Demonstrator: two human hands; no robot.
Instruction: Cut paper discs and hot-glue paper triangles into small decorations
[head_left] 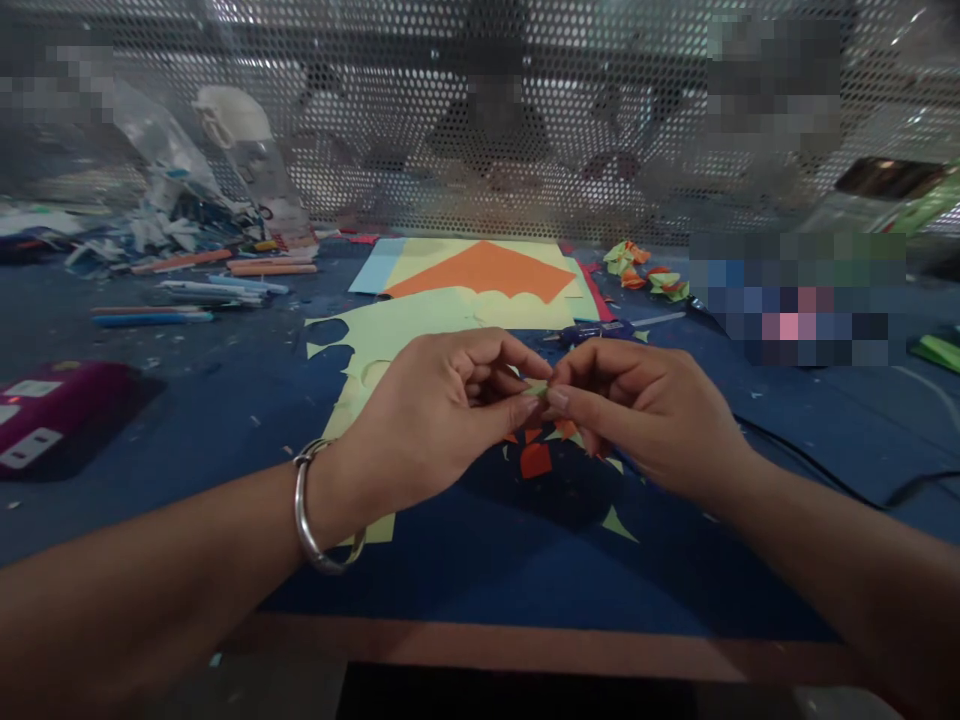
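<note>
Between my two hands, over the blue tabletop, is a small piece of light green paper (535, 389). My left hand (442, 400), with a silver bangle at the wrist, pinches it between thumb and index finger. My right hand (637, 405) pinches its other side, so the fingertips of both hands nearly meet. Beneath them lie orange paper scraps (536, 460) and a pointed pale green offcut (618, 525). Partly behind my left hand spreads a pale green sheet (405, 315) with rounded cut-outs. Just beyond my right hand rests a dark blue tool with a cord, perhaps a glue gun (596, 331).
Coloured sheets with an orange piece (484, 270) lie at the back. Crumpled paper flowers (628, 262) sit right of them. Rolled paper sticks (217, 290), a clear bottle (266, 170) and a magenta power strip (60, 410) occupy the left. A perforated metal panel (390, 120) stands behind.
</note>
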